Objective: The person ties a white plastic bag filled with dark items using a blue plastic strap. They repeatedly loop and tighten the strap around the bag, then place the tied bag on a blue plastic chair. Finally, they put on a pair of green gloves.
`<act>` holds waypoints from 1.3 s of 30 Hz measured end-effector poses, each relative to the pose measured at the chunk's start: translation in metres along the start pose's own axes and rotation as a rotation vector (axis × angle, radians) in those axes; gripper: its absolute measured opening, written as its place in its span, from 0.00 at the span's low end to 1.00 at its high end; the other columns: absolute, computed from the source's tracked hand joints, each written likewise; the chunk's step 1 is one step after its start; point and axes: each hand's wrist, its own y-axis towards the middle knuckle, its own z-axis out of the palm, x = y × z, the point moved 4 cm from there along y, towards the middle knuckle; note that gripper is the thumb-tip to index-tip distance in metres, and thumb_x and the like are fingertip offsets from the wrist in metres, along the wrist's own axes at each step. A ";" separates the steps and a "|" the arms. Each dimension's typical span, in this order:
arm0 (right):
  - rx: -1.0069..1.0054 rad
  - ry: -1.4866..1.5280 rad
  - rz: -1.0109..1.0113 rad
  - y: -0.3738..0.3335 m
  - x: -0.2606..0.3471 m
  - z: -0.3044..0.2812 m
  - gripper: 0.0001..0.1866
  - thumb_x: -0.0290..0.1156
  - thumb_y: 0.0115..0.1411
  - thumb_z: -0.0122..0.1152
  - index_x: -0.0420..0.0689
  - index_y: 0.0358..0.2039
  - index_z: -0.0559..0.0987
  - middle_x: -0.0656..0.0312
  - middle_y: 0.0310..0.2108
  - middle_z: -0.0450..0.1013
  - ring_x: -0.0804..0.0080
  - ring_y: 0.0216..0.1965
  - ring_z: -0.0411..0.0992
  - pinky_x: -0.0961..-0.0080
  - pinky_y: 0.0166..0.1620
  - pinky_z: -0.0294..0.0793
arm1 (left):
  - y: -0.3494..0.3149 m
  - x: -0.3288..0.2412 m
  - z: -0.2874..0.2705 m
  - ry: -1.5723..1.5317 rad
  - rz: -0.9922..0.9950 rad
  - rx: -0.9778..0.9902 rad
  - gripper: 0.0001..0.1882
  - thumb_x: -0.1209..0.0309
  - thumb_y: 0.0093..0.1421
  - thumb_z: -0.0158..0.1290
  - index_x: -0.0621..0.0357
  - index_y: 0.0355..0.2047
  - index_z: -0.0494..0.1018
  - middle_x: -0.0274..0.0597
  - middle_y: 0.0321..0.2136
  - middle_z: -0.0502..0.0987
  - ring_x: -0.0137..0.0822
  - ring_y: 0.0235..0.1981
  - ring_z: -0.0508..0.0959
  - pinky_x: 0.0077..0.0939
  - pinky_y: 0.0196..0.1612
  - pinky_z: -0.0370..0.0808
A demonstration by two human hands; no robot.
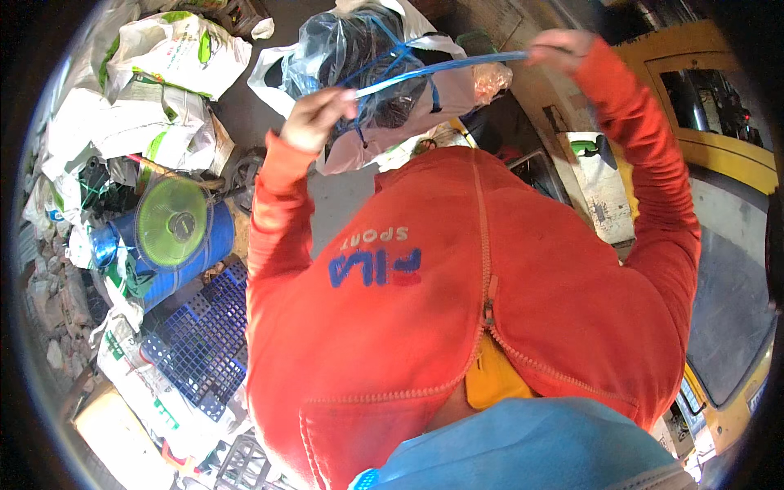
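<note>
Between my two raised hands a blue plastic strap (445, 67) is stretched, slanting up to the right. My left hand (318, 117) pinches its lower left end between thumb and fingertips. The other end is gripped in my closed right hand (563, 51), which is higher and farther right. Just behind the strap sits a big open white sack (380, 151). Inside it is a clear plastic bag (331, 49) with dark contents that I cannot make out. Blue cord (396, 49) crosses over this bundle and hangs down its front.
White sacks (175, 57) are heaped at the far left. Below them stand a round fan with a green centre (171, 222), a blue drum (214, 245) and a dark blue plastic grid (200, 343). Yellow-framed machinery or vehicle panels (710, 155) line the right side.
</note>
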 end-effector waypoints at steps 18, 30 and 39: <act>0.172 -0.528 -0.889 0.125 0.018 0.098 0.03 0.28 0.45 0.50 0.48 0.24 0.71 0.65 0.24 0.65 0.73 0.30 0.65 0.69 0.35 0.65 | -0.030 0.025 -0.020 -1.034 0.012 -0.643 0.15 0.64 0.61 0.39 0.55 0.19 0.63 0.26 0.09 0.51 0.20 0.10 0.49 0.15 0.14 0.48; 0.346 -0.521 -0.619 0.126 -0.052 0.111 0.04 0.28 0.46 0.50 0.50 0.26 0.71 0.66 0.25 0.66 0.72 0.31 0.66 0.69 0.37 0.65 | -0.040 0.021 -0.011 -1.047 0.011 -0.649 0.15 0.64 0.60 0.40 0.57 0.18 0.62 0.27 0.09 0.52 0.20 0.09 0.49 0.16 0.13 0.47; 0.340 -0.546 -0.568 0.122 -0.054 0.118 0.05 0.28 0.47 0.50 0.52 0.27 0.71 0.67 0.26 0.67 0.71 0.32 0.66 0.69 0.38 0.66 | -0.041 0.022 -0.010 -0.995 -0.026 -0.671 0.15 0.64 0.60 0.40 0.56 0.17 0.61 0.26 0.09 0.52 0.20 0.10 0.49 0.16 0.13 0.46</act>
